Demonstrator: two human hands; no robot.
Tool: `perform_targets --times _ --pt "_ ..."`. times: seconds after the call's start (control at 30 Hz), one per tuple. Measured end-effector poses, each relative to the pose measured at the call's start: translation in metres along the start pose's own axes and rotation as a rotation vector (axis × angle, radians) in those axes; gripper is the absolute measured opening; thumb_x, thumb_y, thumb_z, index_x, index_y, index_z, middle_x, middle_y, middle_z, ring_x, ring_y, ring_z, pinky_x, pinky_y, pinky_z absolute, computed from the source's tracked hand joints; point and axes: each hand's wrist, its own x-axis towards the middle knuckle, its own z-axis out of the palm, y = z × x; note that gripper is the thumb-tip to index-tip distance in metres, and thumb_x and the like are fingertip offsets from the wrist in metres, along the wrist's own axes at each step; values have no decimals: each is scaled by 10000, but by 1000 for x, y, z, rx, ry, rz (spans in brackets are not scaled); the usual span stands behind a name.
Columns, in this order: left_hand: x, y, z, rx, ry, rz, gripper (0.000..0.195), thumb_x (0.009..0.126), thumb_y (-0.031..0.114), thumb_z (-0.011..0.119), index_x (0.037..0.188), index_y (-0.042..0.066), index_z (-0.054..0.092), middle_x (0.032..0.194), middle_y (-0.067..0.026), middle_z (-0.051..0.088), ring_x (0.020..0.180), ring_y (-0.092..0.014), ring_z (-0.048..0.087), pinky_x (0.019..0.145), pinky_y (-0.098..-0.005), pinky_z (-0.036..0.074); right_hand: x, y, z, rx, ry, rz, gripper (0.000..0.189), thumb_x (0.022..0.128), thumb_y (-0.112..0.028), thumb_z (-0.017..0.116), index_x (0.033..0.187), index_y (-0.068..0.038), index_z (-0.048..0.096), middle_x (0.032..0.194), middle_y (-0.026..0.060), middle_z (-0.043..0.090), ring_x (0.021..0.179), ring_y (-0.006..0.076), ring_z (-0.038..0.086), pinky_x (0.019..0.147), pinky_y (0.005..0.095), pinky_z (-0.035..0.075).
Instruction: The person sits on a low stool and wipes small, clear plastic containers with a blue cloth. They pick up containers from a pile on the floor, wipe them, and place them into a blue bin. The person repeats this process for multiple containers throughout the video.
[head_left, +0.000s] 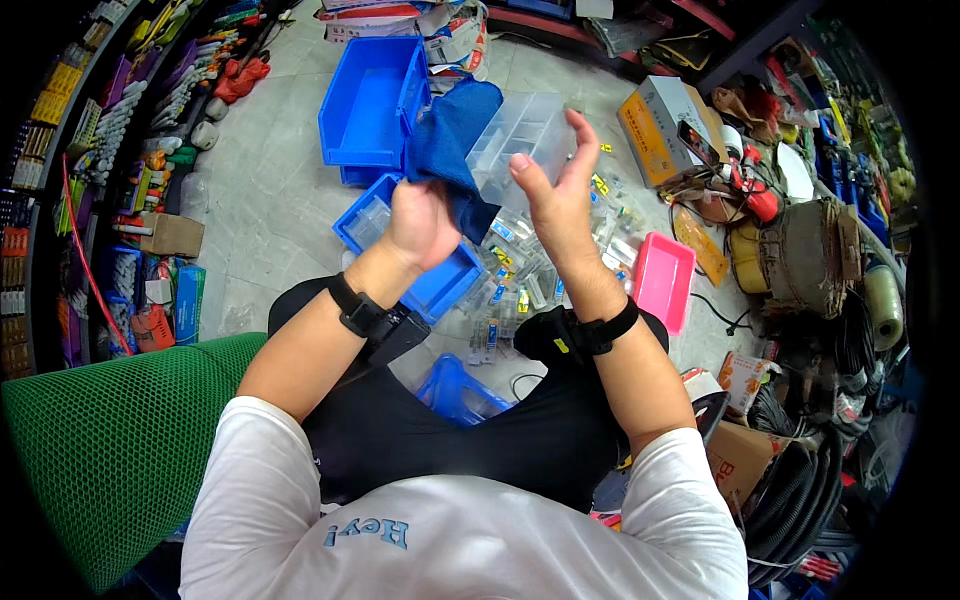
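Note:
My left hand grips a dark blue cloth, which hangs up and over its fingers. To the right, my right hand is raised with thumb and fingers apart, nothing between them. Behind and between the hands is a clear plastic compartment box; whether a hidden finger touches it, I cannot tell. Under the hands, many small clear plastic packs with blue and yellow labels lie heaped on the floor. A blue plastic bin holding clear plastic pieces sits below my left hand.
Larger stacked blue bins stand ahead on the left. A pink tray lies right of the packs, with a cardboard box beyond it. A green mesh roll is at my left. Loaded shelves and cable coils flank me.

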Motion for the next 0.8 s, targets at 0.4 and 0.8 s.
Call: perform_targets --times 0.4,0.8 --pt "13 39 -14 -209 -208 -125 525 915 359 251 1277 5 392 1315 -146 415 1194 -298 418 1031 -428 295 2 -18 -4 648 28 22 850 663 -495 520 1326 -53 225 1348 136 307 1218 270 345 1006 380 283" --pt "1 17 4 -29 34 -147 499 908 303 218 1263 8 406 1273 -139 455 1169 -278 444 996 -413 345 -4 -9 6 -291 -276 -290 809 709 -312 585 1348 -17 188 1390 276 148 1309 378 146 1050 448 164"
